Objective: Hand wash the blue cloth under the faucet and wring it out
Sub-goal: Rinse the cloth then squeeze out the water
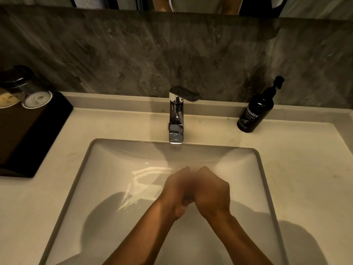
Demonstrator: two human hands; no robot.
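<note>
Oddly, blue cloth unseen; left hand, right hand pressed together.

Faucet: chrome, single flat lever, upright at sink rear edge. Blue cloth: not visible.

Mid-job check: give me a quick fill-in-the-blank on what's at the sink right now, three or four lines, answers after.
1. The chrome faucet stands at the ____ edge of the sink.
2. The black hand wash bottle stands on the counter to the ____ of the faucet.
3. The left hand and right hand are pressed together over the ____.
4. The dark tray carries upturned ____.

Missing words: back; right; sink; glasses
</note>
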